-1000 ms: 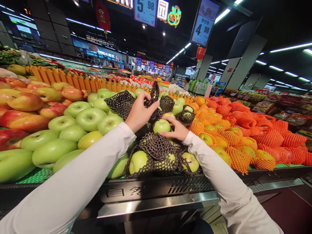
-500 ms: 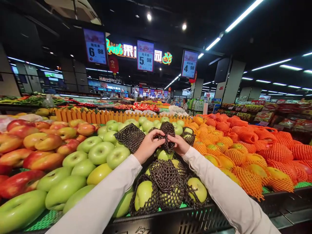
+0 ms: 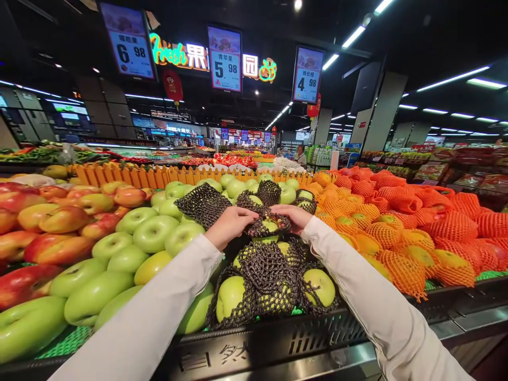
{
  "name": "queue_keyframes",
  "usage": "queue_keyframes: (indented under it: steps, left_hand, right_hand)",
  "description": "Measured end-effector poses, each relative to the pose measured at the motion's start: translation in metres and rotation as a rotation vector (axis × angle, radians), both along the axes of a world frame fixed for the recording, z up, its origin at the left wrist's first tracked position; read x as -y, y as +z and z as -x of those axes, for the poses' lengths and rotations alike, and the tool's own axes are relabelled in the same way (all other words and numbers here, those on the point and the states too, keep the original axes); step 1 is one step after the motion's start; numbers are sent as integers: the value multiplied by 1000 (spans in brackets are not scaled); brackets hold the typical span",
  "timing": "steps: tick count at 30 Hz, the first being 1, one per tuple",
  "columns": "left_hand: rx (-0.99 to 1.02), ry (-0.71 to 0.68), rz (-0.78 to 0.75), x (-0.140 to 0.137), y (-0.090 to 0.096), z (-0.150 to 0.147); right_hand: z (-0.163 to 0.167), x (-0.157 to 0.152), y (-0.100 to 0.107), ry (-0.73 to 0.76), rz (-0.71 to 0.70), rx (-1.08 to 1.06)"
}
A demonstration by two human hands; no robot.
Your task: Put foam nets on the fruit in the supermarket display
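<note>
A black foam fruit net (image 3: 257, 230) is spread over the top of a green apple (image 3: 270, 226) in the middle of the display. My left hand (image 3: 233, 225) pinches the left edge of this net, thumb against fingers. On the other side my right hand (image 3: 294, 216) grips the net's right edge, its thumb partly hidden. Below them sit several green apples in black nets (image 3: 273, 278). An unfilled flat black net (image 3: 202, 203) lies on bare green apples left of my hands.
Bare green apples (image 3: 154, 233) fill the left middle, with red-yellow apples (image 3: 59, 219) farther left. Oranges in orange nets (image 3: 384, 233) lie to the right. A black crate edge (image 3: 309, 338) runs along the front, and an orange picket divider (image 3: 130, 175) stands behind.
The black net, gathered upright between my fingers before, is now lowered and stretched over the apple. My hands have moved slightly apart. The view has tilted down a little.
</note>
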State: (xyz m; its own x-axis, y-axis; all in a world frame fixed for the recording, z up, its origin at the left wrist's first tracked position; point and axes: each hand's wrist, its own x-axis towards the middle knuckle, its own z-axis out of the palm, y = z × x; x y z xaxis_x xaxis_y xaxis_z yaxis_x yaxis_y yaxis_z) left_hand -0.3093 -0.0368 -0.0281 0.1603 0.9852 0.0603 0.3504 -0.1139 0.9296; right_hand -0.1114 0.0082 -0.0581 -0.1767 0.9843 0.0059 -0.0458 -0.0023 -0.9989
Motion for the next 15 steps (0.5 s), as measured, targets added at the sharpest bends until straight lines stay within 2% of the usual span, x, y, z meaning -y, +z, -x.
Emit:
queue_keyframes:
  steps: [2, 5, 11, 15]
  left_hand:
    - [-29, -6, -13, -4, -3, 1]
    - [-56, -53, -51, -12, -9, 5]
    - [-88, -94, -46, -27, -18, 14]
    - [-227, -87, -189, -35, -24, 17]
  right_hand:
    - [3, -11, -14, -125, -68, 87]
    - [5, -26, -31, -209, -145, 162]
    - [0, -39, -43, -215, -251, 281]
    - [-3, -44, -45, -211, -306, 348]
